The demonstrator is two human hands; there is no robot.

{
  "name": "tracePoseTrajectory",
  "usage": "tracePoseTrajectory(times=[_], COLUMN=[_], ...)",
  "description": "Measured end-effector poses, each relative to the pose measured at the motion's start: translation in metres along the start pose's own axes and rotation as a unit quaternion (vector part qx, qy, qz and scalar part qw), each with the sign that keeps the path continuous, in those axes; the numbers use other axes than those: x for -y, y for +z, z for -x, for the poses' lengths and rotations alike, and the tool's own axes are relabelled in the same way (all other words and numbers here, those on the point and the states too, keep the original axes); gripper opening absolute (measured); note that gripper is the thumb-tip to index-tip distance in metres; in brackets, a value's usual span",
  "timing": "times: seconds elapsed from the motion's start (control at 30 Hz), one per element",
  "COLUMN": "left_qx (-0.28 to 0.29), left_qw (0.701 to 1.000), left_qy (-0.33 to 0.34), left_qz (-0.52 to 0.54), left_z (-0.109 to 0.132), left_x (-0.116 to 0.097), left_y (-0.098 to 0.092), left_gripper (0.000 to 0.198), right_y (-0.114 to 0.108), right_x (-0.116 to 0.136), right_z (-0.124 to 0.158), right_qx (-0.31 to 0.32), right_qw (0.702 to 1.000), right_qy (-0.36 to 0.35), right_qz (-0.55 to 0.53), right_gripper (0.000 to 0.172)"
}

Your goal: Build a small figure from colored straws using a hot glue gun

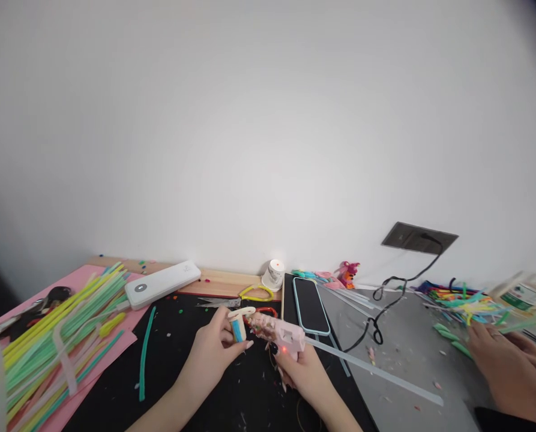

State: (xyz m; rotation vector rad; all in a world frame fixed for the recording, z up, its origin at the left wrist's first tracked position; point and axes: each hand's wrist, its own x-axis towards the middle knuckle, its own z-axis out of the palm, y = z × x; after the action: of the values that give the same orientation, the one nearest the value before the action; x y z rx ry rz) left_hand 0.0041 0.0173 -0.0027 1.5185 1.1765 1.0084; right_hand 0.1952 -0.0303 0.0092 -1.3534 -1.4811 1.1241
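Observation:
My left hand [209, 355] pinches a small cream-and-blue fuzzy craft piece [237, 327] with a cream strip across its top. In my right hand [308, 377] is a pink hot glue gun [290, 337], its red light glowing. The gun's nozzle end points left, close to the craft piece; whether they touch I cannot tell. A long translucent glue stick [380, 372] sticks out of the gun's rear toward the right. Below both hands lies a black mat [182, 384]. Behind them are scissors [256, 293] with yellow handles.
To the left, bundled pipe cleaners [69, 342] lie on pink paper, near a white power bank [164, 285]. A single teal pipe cleaner [146, 354] rests on the mat. Right of centre are a phone [311, 305] and a black cord [403, 282]. Another person's hands [504, 366] work at far right.

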Motion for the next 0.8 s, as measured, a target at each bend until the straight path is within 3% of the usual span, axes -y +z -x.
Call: tracePoseTrajectory(times=[0.8], left_qx=[0.021], left_qw=[0.999], left_qy=[0.005], left_qz=[0.037], left_z=[0.0029], left_x=[0.001], left_y=[0.0004], left_gripper=[0.034], right_y=[0.0059], right_x=[-0.009], right_z=[0.0], right_qx=[0.01], right_qw=[0.999], right_qy=[0.023], right_qz=[-0.042], right_gripper=[0.051])
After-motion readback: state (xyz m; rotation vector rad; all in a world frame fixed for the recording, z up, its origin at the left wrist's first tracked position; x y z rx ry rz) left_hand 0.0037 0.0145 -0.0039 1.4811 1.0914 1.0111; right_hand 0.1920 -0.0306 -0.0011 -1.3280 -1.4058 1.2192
